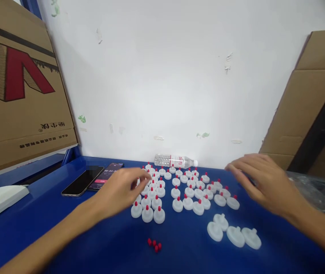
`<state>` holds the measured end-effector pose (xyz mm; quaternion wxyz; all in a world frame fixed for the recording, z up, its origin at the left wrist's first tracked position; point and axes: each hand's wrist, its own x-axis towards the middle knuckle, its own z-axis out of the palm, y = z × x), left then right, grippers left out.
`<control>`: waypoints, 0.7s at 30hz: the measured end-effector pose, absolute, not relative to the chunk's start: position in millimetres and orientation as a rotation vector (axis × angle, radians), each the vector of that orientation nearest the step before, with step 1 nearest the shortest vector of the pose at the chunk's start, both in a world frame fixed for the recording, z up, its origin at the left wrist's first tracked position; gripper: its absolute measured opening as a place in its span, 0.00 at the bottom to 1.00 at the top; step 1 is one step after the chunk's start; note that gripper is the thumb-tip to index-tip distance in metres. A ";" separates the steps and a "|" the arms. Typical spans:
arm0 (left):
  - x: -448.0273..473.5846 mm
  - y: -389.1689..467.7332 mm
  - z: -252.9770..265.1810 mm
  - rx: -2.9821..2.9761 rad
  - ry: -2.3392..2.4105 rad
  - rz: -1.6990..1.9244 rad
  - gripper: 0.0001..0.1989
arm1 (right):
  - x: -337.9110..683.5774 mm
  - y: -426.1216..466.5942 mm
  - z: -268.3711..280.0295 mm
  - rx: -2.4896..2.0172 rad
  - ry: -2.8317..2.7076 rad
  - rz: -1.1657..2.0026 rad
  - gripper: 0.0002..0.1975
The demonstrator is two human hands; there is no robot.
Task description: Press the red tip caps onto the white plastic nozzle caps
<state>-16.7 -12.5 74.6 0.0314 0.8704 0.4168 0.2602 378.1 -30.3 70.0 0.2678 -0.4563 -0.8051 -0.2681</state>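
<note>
My left hand is over the left group of white round discs with red-capped stems. Its thumb and index finger curl together in a pinch beside a capped disc, and what lies between the tips is hidden. On the right, my right hand is held above the table, fingers stretched out and slightly blurred, with nothing seen in it. Nearest to it are capped discs at the right end of the group. Several uncapped white discs lie closer to me. Several loose red caps sit at front centre.
A clear plastic bottle lies against the wall behind the discs. Two phones rest at the left, near a white device. Cardboard stands at left, more cardboard at right. Clear plastic wrap lies behind my right forearm.
</note>
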 end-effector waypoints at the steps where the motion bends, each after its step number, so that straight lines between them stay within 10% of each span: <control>1: -15.7 4.9 76.5 2.734 1.309 0.897 0.13 | 384.1 -23.0 67.7 -1.266 -2.152 -0.698 0.27; 6: -18.2 71.9 50.5 3.125 1.109 1.479 0.11 | 415.4 -8.1 41.5 -1.464 -2.286 -0.431 0.22; 21: -17.8 53.8 27.0 3.278 0.823 1.292 0.09 | 410.5 -31.4 49.1 -1.603 -2.255 0.325 0.10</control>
